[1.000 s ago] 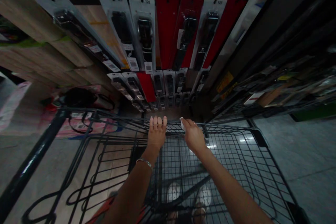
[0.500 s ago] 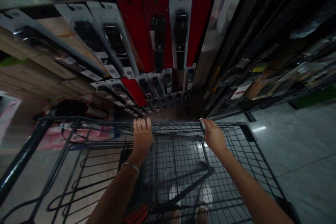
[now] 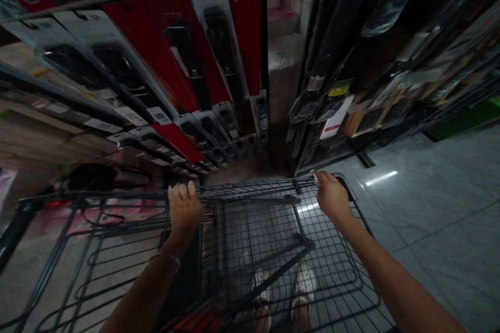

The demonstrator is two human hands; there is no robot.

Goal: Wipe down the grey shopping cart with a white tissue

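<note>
The dark wire shopping cart (image 3: 250,186) stretches across the lower part of the view. My left hand (image 3: 184,210), wearing a bracelet (image 3: 169,257) on its wrist, has its fingers curled over the cart's far rim. Further right on that same rim is my right hand (image 3: 333,199), its fingers closed around the edge. A small white object (image 3: 315,178) shows at the fingertips of my right hand; its kind cannot be made out. Through the mesh I see a folding dark bar and my light shoes (image 3: 304,281) on the floor. Something red (image 3: 199,318) lies low in the cart, partly hidden.
Ahead stands a display of black items in hanging blister packs (image 3: 221,36) on red panels. To the right, a rack (image 3: 351,130) holds wrapped goods. A dark bag (image 3: 91,177) and pink packages are beyond the cart at left. Grey tiled floor (image 3: 422,208) extends right.
My hands are further apart on the rim: the left has shifted left, the right has shifted right. The display has slid leftward in view, and more of the right-hand rack shows.
</note>
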